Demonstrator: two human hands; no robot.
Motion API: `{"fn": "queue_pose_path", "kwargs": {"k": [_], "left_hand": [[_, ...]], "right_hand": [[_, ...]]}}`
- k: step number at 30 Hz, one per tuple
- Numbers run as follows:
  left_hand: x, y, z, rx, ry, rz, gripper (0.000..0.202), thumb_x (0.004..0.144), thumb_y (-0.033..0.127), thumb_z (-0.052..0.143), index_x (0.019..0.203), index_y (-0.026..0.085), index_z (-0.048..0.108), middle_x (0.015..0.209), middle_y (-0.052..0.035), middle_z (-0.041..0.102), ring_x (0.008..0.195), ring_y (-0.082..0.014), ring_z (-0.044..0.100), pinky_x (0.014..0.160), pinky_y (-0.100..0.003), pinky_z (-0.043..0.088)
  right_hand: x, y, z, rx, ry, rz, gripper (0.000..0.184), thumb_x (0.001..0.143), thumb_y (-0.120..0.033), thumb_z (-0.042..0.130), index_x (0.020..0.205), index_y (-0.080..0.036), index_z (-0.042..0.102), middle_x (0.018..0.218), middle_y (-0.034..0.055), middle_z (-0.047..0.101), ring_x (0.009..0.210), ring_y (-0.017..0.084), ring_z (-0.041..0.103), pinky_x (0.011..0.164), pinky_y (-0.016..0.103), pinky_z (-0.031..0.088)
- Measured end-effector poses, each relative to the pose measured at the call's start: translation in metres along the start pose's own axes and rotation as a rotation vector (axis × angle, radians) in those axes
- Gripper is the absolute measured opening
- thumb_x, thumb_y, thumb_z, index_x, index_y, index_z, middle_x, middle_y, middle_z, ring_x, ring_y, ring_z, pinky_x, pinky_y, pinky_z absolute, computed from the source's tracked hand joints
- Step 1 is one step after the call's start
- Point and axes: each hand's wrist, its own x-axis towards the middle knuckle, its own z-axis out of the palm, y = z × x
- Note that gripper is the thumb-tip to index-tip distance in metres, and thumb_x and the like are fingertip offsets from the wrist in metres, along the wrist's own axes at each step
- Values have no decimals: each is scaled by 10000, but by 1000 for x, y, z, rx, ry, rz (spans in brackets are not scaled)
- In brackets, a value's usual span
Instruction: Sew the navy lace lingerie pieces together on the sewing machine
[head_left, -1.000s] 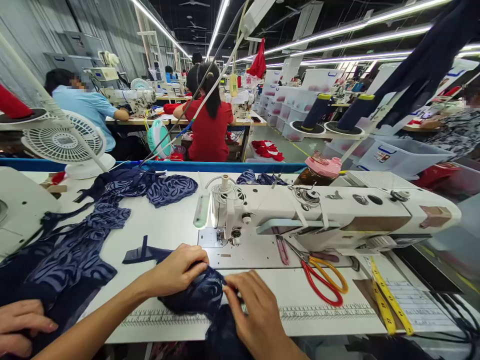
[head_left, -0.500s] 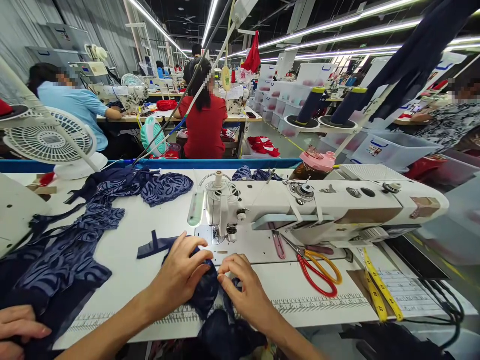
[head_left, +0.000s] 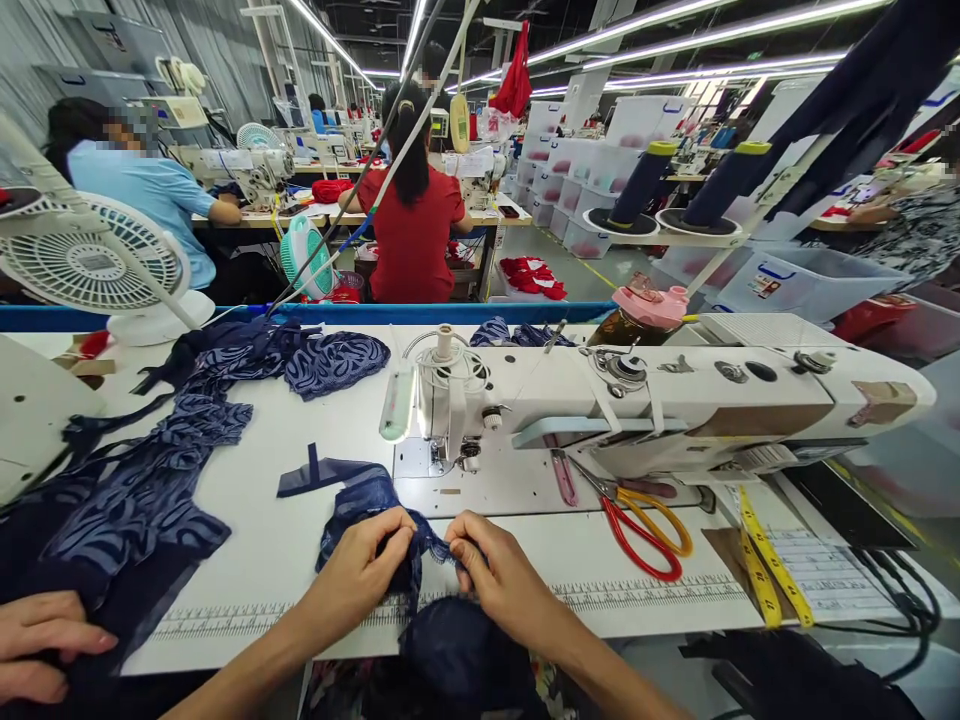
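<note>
At the worktop's [head_left: 675, 600] near edge, both hands pinch one navy lace piece [head_left: 375, 505]: left hand [head_left: 360, 575] and right hand [head_left: 499, 575], fingers curled, seemingly gripping its scalloped edge.

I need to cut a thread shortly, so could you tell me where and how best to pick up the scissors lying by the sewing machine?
Take the scissors by the red and orange handle loops, which lie nearest the table's front edge. Come from the right front: the blades point back-left under the sewing machine arm, so that end is covered.
</note>
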Motion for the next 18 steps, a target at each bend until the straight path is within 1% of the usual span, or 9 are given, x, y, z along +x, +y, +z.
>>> {"fn": "queue_pose_path", "kwargs": {"k": [4, 7, 9, 11, 13, 14, 15, 16, 18], "left_hand": [[-4, 0, 9, 66, 22, 54, 363, 1000, 459, 310, 840, 197, 505, 769, 9, 514, 708, -155, 455, 658, -269, 328], [-6, -3, 18, 263, 71, 151, 352, 951, 507, 457, 794, 192, 474, 813, -7, 525, 777, -180, 460, 709, -291, 313], [-5, -5, 19, 349, 71, 187, 350, 945, 483, 482, 761, 187, 449, 773, -3, 507, 732, -172, 433, 675, -293, 274], [-4, -6, 17, 303, 1, 188, 349, 980, 430, 413, 736, 181, 430, 712, 10, 471, 658, -146, 395, 628, -288, 236], [-3, -5, 14, 99, -136, 138, 378, 985, 440, 398, 718, 175, 417, 675, 23, 427, 613, -122, 354, 595, -272, 230], [-3, -4, 15, -58, -183, 91, 405, 971, 475, 428, 703, 173, 410, 666, 27, 405, 610, -115, 341, 586, -258, 242], [-4, -3, 16, -238, -192, 29, 429, 944, 509, 480, 690, 171, 405, 661, 28, 393, 615, -110, 341, 585, -242, 265], [-5, -2, 19, -428, -163, -42, 440, 909, 527, 539, 687, 169, 412, 665, 27, 399, 627, -107, 359, 591, -227, 296], [-8, -3, 27, -788, -39, -185, 417, 844, 522, 637, 719, 162, 468, 698, 11, 464, 670, -115, 437, 618, -213, 364]], "right_hand": [[4, -1, 7, -101, 32, -25, 170, 974, -317, 459, 851, -207, 499, 774, -27, 518, 690, 121, 481, 637, 233, 347], [6, -3, 14, -181, 58, -64, 140, 945, -256, 480, 818, -201, 505, 798, -19, 538, 726, 129, 470, 654, 242, 329], [6, -4, 15, -199, 66, -86, 135, 936, -221, 458, 808, -197, 493, 789, -19, 541, 717, 125, 467, 660, 249, 321], [6, -5, 15, -160, 43, -67, 152, 936, -241, 458, 794, -194, 488, 726, -28, 510, 666, 115, 433, 633, 249, 303], [5, -8, 16, 30, -31, 14, 198, 939, -315, 467, 782, -196, 477, 646, -46, 439, 587, 101, 361, 563, 237, 271], [5, -10, 17, 179, -64, 71, 227, 928, -356, 484, 767, -197, 461, 612, -57, 392, 549, 92, 314, 523, 229, 245], [5, -11, 20, 345, -80, 129, 256, 905, -387, 510, 746, -200, 436, 587, -69, 345, 518, 83, 268, 485, 220, 212], [4, -13, 23, 509, -72, 182, 285, 876, -405, 539, 723, -203, 408, 569, -79, 308, 493, 74, 228, 454, 212, 175], [5, -17, 32, 810, -3, 257, 351, 817, -424, 585, 678, -213, 341, 531, -100, 236, 448, 58, 150, 414, 206, 108]]}}
